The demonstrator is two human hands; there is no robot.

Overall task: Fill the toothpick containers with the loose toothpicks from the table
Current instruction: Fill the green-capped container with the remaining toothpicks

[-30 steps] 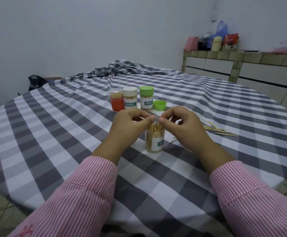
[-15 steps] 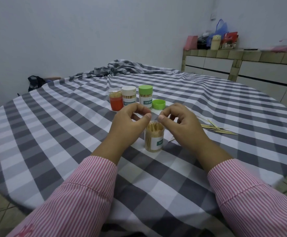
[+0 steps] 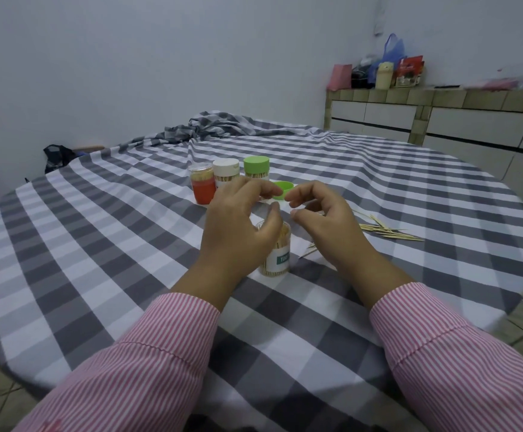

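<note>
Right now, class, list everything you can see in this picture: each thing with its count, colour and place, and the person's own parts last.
open container: 1, clear with white label, full of toothpicks, on the table between the hands.
capped containers: 3, green cap, white cap, clear cap over red label, in a row behind the hands.
loose cap: 1, green, beside the green-capped container.
loose toothpicks: a small pile, pale wood, on the cloth to the right.
tablecloth: 1, grey and white check, covering the table.
counter: 1, tiled, back right, with bags and packets on top.
dark bag: 1, black, behind the table at left.
sleeves: 2, pink and white stripes.
left hand: fingers curled above the open container.
right hand: fingers curled beside it.
</note>
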